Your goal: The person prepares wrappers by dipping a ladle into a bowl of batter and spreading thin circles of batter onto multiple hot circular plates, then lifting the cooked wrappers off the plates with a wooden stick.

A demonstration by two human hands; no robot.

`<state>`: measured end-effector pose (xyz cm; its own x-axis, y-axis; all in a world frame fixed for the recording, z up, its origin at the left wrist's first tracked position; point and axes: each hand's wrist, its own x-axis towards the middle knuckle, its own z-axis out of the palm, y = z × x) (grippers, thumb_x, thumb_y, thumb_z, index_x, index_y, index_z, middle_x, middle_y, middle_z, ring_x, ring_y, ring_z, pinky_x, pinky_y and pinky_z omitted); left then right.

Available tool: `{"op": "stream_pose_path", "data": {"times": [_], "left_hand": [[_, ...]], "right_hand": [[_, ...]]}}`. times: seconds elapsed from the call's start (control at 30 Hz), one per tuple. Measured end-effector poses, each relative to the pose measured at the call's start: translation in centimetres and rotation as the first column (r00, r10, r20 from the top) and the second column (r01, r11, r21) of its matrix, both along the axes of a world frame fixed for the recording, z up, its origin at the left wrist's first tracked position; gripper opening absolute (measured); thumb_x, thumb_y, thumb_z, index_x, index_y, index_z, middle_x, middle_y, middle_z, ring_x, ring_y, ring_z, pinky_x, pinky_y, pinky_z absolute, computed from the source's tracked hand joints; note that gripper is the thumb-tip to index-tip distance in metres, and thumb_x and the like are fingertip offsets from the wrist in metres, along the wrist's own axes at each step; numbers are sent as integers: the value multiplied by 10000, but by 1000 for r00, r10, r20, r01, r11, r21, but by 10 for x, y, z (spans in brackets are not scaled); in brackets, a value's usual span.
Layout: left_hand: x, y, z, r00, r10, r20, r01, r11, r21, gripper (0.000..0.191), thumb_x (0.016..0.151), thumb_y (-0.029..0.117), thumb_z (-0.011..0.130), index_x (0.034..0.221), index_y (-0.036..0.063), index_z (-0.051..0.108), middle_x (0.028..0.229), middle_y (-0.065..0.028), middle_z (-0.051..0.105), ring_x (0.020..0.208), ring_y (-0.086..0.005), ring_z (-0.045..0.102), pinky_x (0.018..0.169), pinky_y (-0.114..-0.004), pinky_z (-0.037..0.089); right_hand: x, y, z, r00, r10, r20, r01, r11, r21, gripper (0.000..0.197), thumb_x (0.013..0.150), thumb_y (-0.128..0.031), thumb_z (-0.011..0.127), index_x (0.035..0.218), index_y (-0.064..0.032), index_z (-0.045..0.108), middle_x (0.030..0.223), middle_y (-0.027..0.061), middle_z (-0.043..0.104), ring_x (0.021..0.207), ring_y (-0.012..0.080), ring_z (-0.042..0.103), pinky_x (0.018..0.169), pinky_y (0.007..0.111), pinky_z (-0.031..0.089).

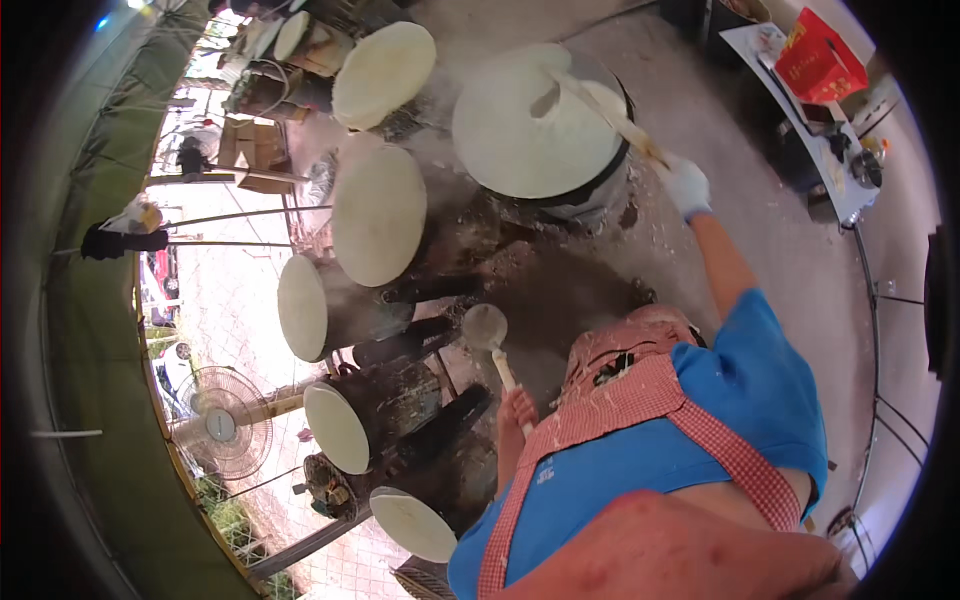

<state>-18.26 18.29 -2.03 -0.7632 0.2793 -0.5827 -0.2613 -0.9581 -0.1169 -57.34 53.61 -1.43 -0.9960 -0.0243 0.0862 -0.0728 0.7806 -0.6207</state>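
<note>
My right hand [686, 187], in a white glove, grips the handle of a long wooden paddle [611, 116]. The paddle slants into a large steaming pot [630, 150] of pale, creamy liquid [525, 142]; its far end is partly lost in liquid and steam. Lower down, my left hand [517, 409] is closed round the light handle of a ladle [485, 326]. The ladle's round bowl is over the dark floor area, away from the large pot. My blue sleeves and red checked apron [600, 405] fill the lower right.
Several drums or pots with pale round tops, one of them [379, 216] beside the large pot, line the left. Beyond them are a standing fan [221, 425] and a wire fence. A red bag or box [821, 60] stands on a narrow table [855, 199] at upper right. Steam blurs parts.
</note>
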Motion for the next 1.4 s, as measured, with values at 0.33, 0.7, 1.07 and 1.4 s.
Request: {"op": "stream_pose_path", "data": {"times": [0.33,0.7,1.07,1.4], "left_hand": [[-42,36,32,963,72,258,-48,994,-96,277,940,202,380,691,81,378,529,35,256,402,-71,235,350,-208,232],[-52,69,59,853,63,518,327,709,-624,296,946,215,342,665,122,354,550,45,251,435,-61,264,368,-209,238],[-29,15,40,973,212,88,-230,883,409,366,909,244,375,575,103,327,481,15,287,382,-91,293,371,-237,295],[-23,-19,-1,991,84,-102,-50,953,299,372,895,265,416,566,109,344,458,18,300,352,-97,292,342,-227,275]], "right_hand": [[-24,8,-1,993,7,121,10,990,-142,350,834,-385,484,1108,-193,587,1032,123,599,936,306,565,808,366,439],[-50,-68,-2,961,222,168,-104,846,-523,325,734,-253,629,962,-22,638,882,102,660,785,192,604,740,287,447],[11,-52,-10,890,121,440,230,713,-662,311,735,-221,669,987,-40,651,862,62,652,775,112,564,716,266,437],[-84,-28,-5,955,237,-177,-167,926,340,246,822,-378,521,971,-210,620,697,143,578,637,306,582,583,422,455]]}}
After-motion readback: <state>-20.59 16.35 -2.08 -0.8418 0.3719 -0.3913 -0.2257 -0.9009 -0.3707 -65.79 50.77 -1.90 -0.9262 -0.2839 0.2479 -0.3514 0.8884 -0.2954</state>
